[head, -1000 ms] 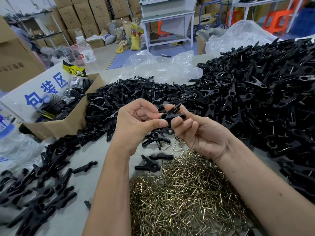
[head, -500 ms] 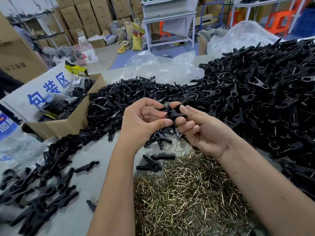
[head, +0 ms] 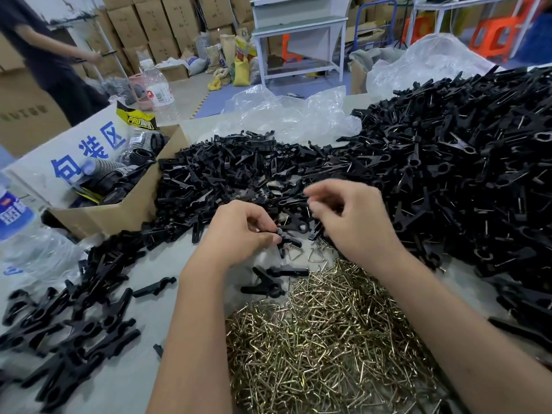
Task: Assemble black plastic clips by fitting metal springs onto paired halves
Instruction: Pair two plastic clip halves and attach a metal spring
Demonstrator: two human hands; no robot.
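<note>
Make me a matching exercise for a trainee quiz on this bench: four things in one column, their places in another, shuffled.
Things:
1. springs
2. cardboard box
3. plastic sheet
4. water bottle

Places:
A. far side of the table, behind the black halves
B. nearest the camera, between the forearms
C. standing beyond the box
D. left of the middle heap of halves

Pairs: 1-B, 2-D, 3-A, 4-C

cardboard box (head: 125,210) left | water bottle (head: 156,88) behind | clear plastic bags (head: 286,115) | orange stools (head: 493,37)
</note>
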